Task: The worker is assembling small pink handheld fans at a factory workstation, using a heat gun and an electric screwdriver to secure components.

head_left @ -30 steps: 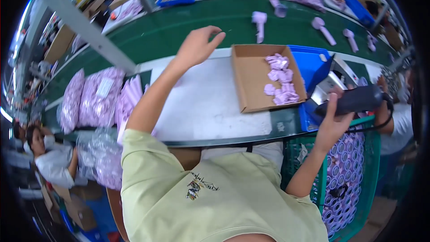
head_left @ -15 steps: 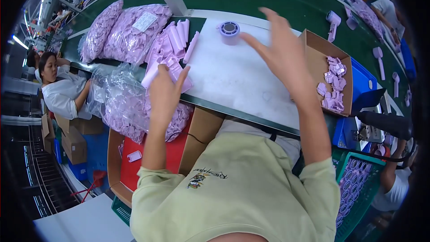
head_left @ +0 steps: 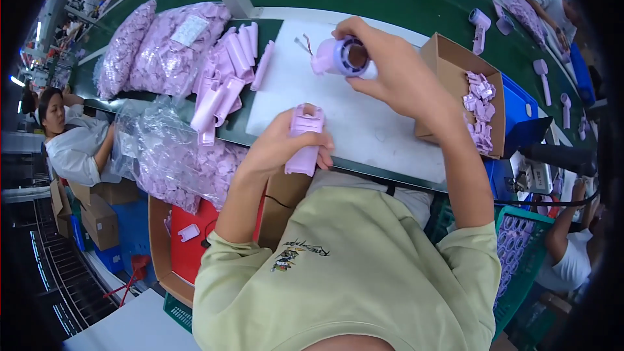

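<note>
My left hand [head_left: 276, 146] is wrapped round a lilac plastic handle shell [head_left: 301, 160], held upright at the near edge of the white mat [head_left: 377, 136]. Above the mat, my right hand [head_left: 398, 68] grips a lilac hair dryer head [head_left: 330, 58] from its right side. That round part lies tilted, its dark open end turned toward me. Thin wires stick out from its left side. More lilac handle shells [head_left: 224, 65] lie heaped on the green table left of the mat.
Clear bags of lilac parts [head_left: 172, 52] stand at the back left. An open cardboard box [head_left: 448, 68] with small lilac pieces is at the right, beside a blue bin [head_left: 520, 107]. Dryer bodies [head_left: 480, 29] lie on the green belt. A person [head_left: 75, 136] sits at the left.
My left hand has taken a handle shell from the pile and brought it right and nearer. My right hand has closed on the dryer head and lifted it off the mat.
</note>
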Demonstrator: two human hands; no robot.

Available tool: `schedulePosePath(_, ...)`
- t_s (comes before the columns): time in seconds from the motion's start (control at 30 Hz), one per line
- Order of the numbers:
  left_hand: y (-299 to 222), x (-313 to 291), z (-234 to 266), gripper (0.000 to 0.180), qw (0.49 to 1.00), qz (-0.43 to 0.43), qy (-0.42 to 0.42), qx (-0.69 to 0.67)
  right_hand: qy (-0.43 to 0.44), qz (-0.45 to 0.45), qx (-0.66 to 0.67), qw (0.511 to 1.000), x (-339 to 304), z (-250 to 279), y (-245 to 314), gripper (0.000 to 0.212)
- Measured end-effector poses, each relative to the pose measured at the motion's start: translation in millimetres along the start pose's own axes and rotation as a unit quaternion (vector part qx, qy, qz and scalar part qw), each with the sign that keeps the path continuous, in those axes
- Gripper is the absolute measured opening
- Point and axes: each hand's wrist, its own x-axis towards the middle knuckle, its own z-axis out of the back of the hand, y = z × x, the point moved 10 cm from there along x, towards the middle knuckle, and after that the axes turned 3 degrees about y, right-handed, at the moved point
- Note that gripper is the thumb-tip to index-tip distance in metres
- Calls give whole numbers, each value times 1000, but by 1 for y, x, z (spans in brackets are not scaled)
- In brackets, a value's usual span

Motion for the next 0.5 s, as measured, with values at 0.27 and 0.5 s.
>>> schedulePosePath(0.27,22,28,-92,26,974,132,177,-56,62,0,-2,998,-78,17,6,47)
schedulePosePath(0.5,42,20,-116,36,966,121,217,78,55,-34,-44,997,-119,10,-3,45)
